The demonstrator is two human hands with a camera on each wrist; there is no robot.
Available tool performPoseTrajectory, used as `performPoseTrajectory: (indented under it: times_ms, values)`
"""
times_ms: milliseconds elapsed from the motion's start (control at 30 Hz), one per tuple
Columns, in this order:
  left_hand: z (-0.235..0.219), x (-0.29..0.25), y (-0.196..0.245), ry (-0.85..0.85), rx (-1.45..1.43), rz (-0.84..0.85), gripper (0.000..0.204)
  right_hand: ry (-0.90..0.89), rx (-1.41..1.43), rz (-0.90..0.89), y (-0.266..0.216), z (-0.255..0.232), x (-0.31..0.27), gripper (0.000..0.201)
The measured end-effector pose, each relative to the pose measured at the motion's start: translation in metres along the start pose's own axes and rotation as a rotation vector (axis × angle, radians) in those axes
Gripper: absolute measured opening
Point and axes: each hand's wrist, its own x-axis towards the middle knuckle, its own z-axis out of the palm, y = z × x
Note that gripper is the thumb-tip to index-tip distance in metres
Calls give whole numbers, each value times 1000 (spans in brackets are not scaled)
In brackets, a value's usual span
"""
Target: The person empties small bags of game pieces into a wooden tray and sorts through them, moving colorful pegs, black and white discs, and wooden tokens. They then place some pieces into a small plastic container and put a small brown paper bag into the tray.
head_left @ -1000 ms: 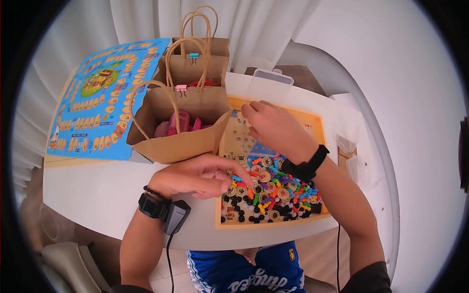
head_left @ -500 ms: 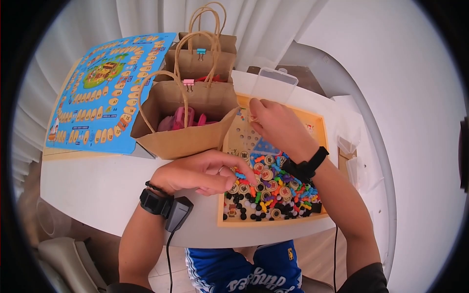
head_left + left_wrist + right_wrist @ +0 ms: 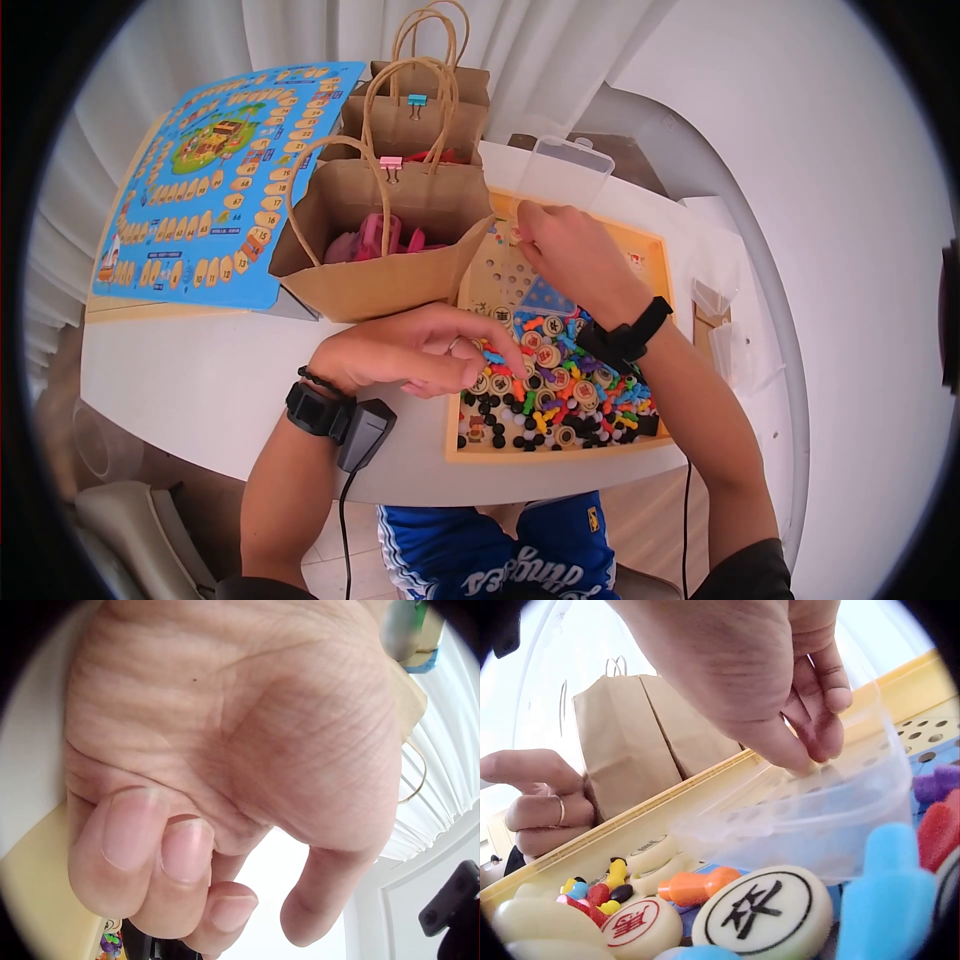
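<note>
Over the upper left of a wooden tray (image 3: 655, 262), my right hand (image 3: 578, 262) bends down, its fingertips in a clear plastic box (image 3: 795, 844). In the right wrist view, the thumb and fingers of that hand (image 3: 769, 690) pinch what looks like a small pale piece, mostly hidden. My left hand (image 3: 415, 350) hangs loosely curled at the tray's left edge, holding nothing; its palm (image 3: 232, 727) fills the left wrist view. Mixed round chess pieces (image 3: 583, 392), coloured pegs (image 3: 543, 418) and black beads (image 3: 497, 441) lie in the tray's near part.
Left of the tray stand brown paper bags (image 3: 385, 290), the nearest with pink things (image 3: 377, 238) inside. A blue game board (image 3: 215, 190) leans behind them. A clear lid (image 3: 567, 172) is at the tray's far side, and clear plastic packaging (image 3: 722, 335) lies to its right.
The head view has shifted slightly, so bags and tray appear farther right. My right hand has lowered its fingers at the clear box; my left hand has stayed nearly still.
</note>
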Motion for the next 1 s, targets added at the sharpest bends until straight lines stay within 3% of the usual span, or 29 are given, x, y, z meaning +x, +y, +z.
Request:
performPoseTrajectory:
  times_ms: [233, 333, 400, 433, 500, 533, 600, 633, 700, 767, 833, 900, 967, 1000]
  values:
    - [0, 0, -1, 6, -6, 3, 56, 27, 40, -16, -1, -23, -3, 15]
    - [-1, -1, -1, 3, -8, 8, 55, 13, 179, 102, 15, -47, -20, 19]
    - [-1, 0, 0, -10, -1, 12, 55, 90, 448, 312, 30, -61, -41, 25]
    - [-1, 0, 0, -11, 19, 18, 54, 93, 442, 311, 37, -68, -52, 25]
    - [-1, 0, 0, -18, 49, 21, 54, 153, 799, 511, 53, -80, -79, 27]
    - [-2, 0, -2, 1, 41, 33, 54, 167, 797, 512, 66, -80, -96, 27]
    - [-1, 1, -3, 25, 49, 71, 52, 328, 1186, 585, 88, -73, -126, 24]
    - [3, 1, -1, 20, 67, 54, 52, 351, 1199, 584, 92, -72, -138, 24]
    - [12, -1, 7, 113, 132, 60, 48, 470, 1507, 587, 96, -65, -155, 23]
    - [16, 1, 6, 85, 75, 23, 38, 512, 1608, 549, 99, -57, -165, 22]
    - [31, 7, 15, 293, 303, -49, 29, 547, 1704, 518, 103, -51, -174, 22]
    - [38, 21, 19, 278, 426, -66, 24, 555, 1758, 441, 110, -46, -181, 22]
    - [59, 43, 24, 432, 978, 114, 24, 595, 1804, 446, 112, -43, -186, 22]
    - [68, 53, 30, 438, 1042, 56, 23, 576, 1801, 457, 111, -42, -187, 22]
